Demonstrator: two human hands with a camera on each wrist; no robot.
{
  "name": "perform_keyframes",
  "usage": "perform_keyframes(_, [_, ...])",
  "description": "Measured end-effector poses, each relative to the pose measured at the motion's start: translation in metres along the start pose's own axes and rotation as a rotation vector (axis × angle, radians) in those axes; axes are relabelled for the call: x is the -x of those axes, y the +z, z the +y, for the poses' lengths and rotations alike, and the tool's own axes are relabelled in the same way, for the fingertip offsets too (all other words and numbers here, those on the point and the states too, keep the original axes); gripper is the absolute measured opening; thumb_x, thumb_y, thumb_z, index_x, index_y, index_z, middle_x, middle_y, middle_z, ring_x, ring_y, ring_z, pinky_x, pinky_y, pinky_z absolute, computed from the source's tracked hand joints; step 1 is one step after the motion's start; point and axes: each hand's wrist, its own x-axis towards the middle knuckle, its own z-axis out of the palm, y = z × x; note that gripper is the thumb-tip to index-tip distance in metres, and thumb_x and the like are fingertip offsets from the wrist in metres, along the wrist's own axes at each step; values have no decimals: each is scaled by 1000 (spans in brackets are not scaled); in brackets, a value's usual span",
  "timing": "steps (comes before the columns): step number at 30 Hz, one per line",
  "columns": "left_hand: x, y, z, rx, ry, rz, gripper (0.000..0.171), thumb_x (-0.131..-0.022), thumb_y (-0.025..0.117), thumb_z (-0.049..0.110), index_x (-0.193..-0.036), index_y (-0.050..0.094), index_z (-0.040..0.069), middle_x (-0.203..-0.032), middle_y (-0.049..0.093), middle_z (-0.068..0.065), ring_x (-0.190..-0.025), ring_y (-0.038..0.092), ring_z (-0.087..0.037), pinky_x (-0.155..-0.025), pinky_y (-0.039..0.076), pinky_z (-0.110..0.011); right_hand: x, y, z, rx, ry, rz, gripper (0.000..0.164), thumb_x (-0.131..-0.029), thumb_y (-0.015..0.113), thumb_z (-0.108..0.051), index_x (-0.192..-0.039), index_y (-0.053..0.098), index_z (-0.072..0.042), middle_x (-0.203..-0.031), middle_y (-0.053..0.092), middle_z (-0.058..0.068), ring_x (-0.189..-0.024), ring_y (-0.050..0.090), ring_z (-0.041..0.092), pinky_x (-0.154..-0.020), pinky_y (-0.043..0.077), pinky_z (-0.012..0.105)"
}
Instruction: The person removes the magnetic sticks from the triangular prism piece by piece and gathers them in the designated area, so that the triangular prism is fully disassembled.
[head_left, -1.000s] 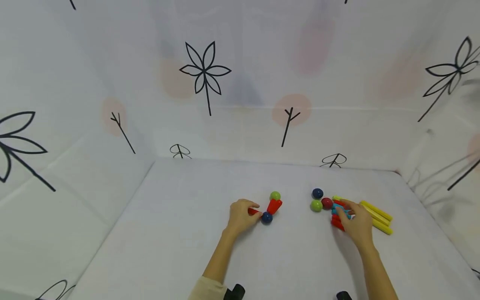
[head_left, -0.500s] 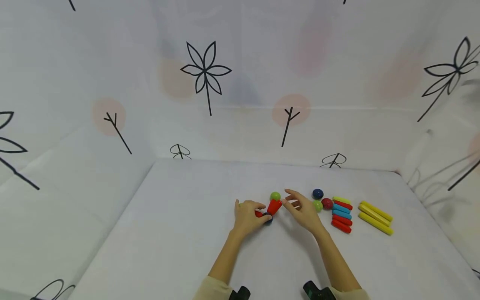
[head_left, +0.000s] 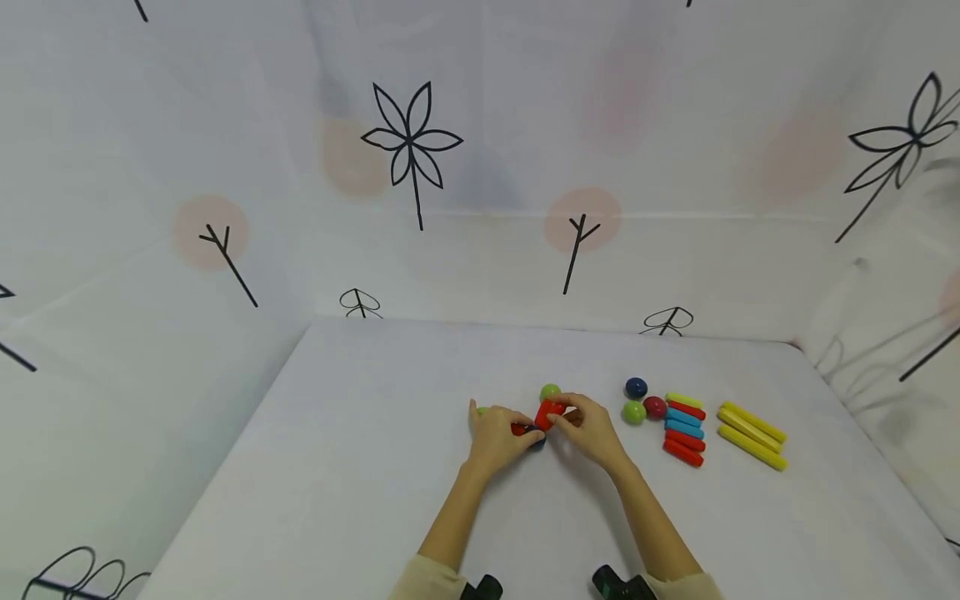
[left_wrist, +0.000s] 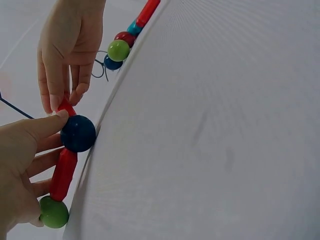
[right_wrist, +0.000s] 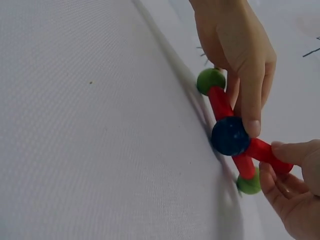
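My left hand (head_left: 498, 437) grips a dark blue ball (left_wrist: 78, 134), its thumb pressed on the ball. One red rod (left_wrist: 63, 175) runs from this ball to a green ball (left_wrist: 54, 212) by the left palm. On the other side, a red rod (right_wrist: 243, 165) leads toward a second green ball (right_wrist: 248, 184). My right hand (head_left: 588, 429) pinches another red rod (right_wrist: 272, 156) between thumb and fingers. That rod's near end meets the blue ball; whether it is joined there I cannot tell. In the head view, the fingers partly cover the blue ball.
To the right on the white table (head_left: 360, 500) lie a loose blue ball (head_left: 636, 387), a green ball (head_left: 633, 412) and a dark red ball (head_left: 655, 407). Beside them are several short rods (head_left: 684, 422) in a row and three long yellow rods (head_left: 752, 436).
My right hand has come left from the short rods to the joined pieces and now pinches a red rod there. The left hand has shifted slightly right, its thumb moving onto the blue ball.
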Motion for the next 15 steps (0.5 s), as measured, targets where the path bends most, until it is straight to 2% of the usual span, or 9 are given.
perform_keyframes(5, [0, 0, 0, 5, -19, -7, 21, -77, 76, 35, -88, 77, 17, -86, 72, 6, -92, 62, -16, -101, 13, -71, 2, 0, 2, -14, -12, 11, 29, -81, 71, -1, -108, 64, 2, -100, 65, 14, -78, 65, 24, -72, 54, 31])
perform_keyframes(10, [1, 1, -1, 4, -28, -11, 21, -78, 75, 35, -88, 77, 17, -88, 72, 6, -93, 62, -16, -101, 12, -72, 6, -1, 2, -4, -14, 24, 24, -78, 73, -2, -100, 65, 1, -98, 67, 15, -78, 65, 24, -71, 54, 29])
perform_keyframes(15, [2, 1, 0, 0, -32, -16, 21, -78, 75, 36, -88, 77, 17, -87, 72, 6, -93, 62, -16, -101, 12, -71, 11, -2, 1, 12, 0, 16, 24, -78, 73, -3, -100, 65, 1, -95, 68, 13, -77, 65, 22, -71, 54, 26])
